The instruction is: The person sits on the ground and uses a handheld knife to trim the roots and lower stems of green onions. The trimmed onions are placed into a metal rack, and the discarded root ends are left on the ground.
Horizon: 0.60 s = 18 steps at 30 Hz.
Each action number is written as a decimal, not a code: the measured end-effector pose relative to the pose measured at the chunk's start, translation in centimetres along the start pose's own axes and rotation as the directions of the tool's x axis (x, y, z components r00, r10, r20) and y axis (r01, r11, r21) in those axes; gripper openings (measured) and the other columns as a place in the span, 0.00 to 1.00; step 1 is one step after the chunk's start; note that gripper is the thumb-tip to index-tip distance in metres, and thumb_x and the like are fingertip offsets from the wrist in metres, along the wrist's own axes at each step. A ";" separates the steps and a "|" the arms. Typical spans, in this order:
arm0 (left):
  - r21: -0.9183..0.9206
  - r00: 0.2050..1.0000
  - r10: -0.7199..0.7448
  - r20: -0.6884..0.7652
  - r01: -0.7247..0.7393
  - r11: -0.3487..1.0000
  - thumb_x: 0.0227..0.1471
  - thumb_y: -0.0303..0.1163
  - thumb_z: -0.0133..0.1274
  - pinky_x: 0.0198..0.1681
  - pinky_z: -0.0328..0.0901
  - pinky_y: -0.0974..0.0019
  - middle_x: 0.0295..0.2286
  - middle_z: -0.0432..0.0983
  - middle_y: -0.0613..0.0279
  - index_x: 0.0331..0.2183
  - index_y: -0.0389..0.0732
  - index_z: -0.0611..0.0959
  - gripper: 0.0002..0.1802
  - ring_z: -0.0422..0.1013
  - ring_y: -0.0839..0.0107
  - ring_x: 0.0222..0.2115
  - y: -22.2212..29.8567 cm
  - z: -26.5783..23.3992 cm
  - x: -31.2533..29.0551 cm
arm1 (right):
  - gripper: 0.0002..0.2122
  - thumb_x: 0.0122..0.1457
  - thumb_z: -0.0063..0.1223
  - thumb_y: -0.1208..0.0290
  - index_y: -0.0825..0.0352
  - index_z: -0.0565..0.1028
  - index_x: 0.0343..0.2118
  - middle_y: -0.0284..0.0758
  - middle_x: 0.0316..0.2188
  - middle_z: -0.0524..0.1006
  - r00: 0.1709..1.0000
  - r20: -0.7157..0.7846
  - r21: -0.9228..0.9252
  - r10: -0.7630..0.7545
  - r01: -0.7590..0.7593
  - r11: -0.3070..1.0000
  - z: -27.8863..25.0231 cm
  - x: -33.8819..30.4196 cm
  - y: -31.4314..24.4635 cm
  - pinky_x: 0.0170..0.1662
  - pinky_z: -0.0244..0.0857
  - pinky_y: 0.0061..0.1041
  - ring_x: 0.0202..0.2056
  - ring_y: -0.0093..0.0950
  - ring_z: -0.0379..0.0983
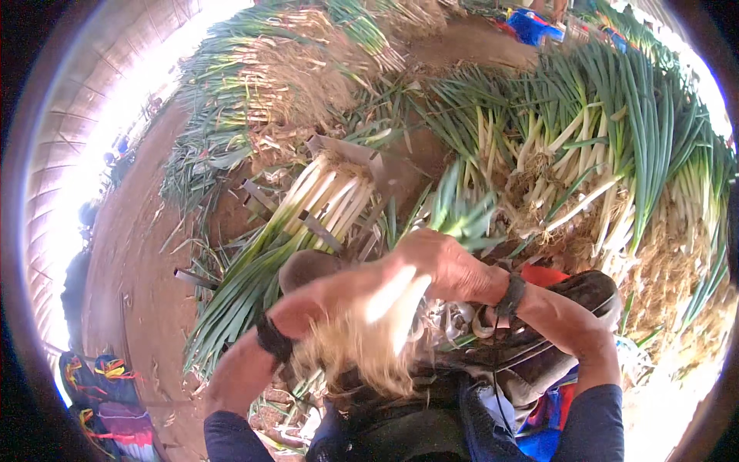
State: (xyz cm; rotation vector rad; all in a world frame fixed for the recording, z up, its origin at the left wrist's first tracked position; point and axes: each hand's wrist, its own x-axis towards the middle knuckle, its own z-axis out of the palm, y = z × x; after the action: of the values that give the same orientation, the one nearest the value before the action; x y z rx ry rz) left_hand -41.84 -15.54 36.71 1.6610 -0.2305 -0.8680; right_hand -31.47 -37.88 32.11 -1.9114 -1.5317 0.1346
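My right hand (440,264) is closed around some green onions (391,299), held across in front of my lap. Their green leaves point away from me, and the pale, stringy roots (360,356) hang toward me. My left hand (339,296) reaches in from the left, right against the white stalks. Motion smears its fingers, so their grip does not show. Just beyond it, a larger bundle of green onions (327,189) lies in a metal rack (319,231), roots at the far end and leaves trailing toward the near left.
Big heaps of green onions stand at the right (585,131) and far left (269,69). Loose leaves and peelings litter the brown ground (138,269). Dark bags with yellow cords (108,400) lie at the lower left. A blue item (533,27) is at the back.
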 end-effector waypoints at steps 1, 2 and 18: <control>-0.038 0.998 0.062 0.000 -0.062 0.997 0.64 0.42 0.51 0.60 0.65 0.58 0.54 0.74 0.51 0.60 0.32 0.72 0.30 0.70 0.63 0.56 0.8 -2.1 -0.7 | 0.23 0.55 0.64 0.68 0.62 0.75 0.55 0.39 0.46 0.80 0.999 0.013 0.098 0.050 -0.051 0.994 -1.4 0.2 -0.4 0.59 0.71 0.41 0.52 0.36 0.77; -0.118 0.982 0.162 -0.093 -0.172 0.978 0.65 0.43 0.51 0.60 0.66 0.57 0.55 0.73 0.50 0.60 0.33 0.72 0.30 0.71 0.62 0.55 1.5 -3.9 -0.8 | 0.23 0.58 0.63 0.66 0.63 0.74 0.56 0.39 0.47 0.80 0.991 -0.034 0.349 0.131 -0.111 0.931 -2.9 0.4 -0.6 0.57 0.72 0.38 0.51 0.34 0.77; 0.099 0.642 0.431 -0.634 -0.485 0.869 0.37 0.25 0.70 0.59 0.65 0.53 0.58 0.61 0.38 0.67 0.31 0.49 0.62 0.64 0.48 0.59 2.8 11.6 13.5 | 0.15 0.56 0.62 0.77 0.71 0.79 0.48 0.34 0.37 0.82 0.710 -0.291 0.859 0.641 -0.101 0.502 -8.4 -1.5 -2.5 0.42 0.73 0.25 0.36 0.22 0.79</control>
State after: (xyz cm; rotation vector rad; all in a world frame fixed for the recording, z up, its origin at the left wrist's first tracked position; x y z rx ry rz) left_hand -38.99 -33.01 33.25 1.6183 -0.1256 0.1091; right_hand -29.98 -42.64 39.43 -1.2932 -0.3989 0.3400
